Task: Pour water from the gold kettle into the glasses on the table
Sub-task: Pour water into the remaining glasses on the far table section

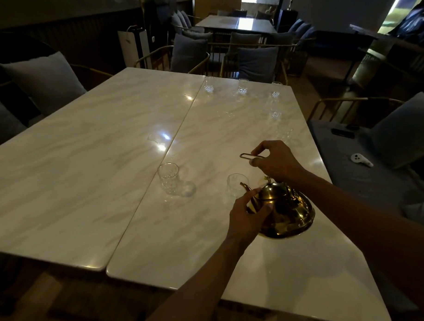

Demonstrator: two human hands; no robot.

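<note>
Nearest me, the gold kettle (286, 210) sits on the near right part of the marble table (86, 164), its base flat on the top. My left hand (246, 213) is closed around the root of the spout, thumb and fingers pressing the polished metal. My right hand (277, 161) is above and just beyond the lid, pinching the thin wire handle (248, 156) between thumb and fingertips, so it stands raised over the kettle.

I judge the kettle to be rigid and smooth, likely slippery where my left hand holds it, and heavy if it is full; I cannot see the water level inside. The handle is the proper place to carry the weight, with a fuller grip than this pinch, and the left hand is better used to steady the body than to lift by the spout.

Just beyond the spout stands a clear glass (236, 186), nearly touching its tip, and a second patterned glass (169, 181) stands to its left. Both look empty, though clear water would be hard to tell in this dim light. They seem thin and fragile, light enough to tip if knocked.

Farther off on the right side a faint glass (275, 115) shows, and three more glasses (243, 86) line the far edge; their contents are too small to make out.
</note>
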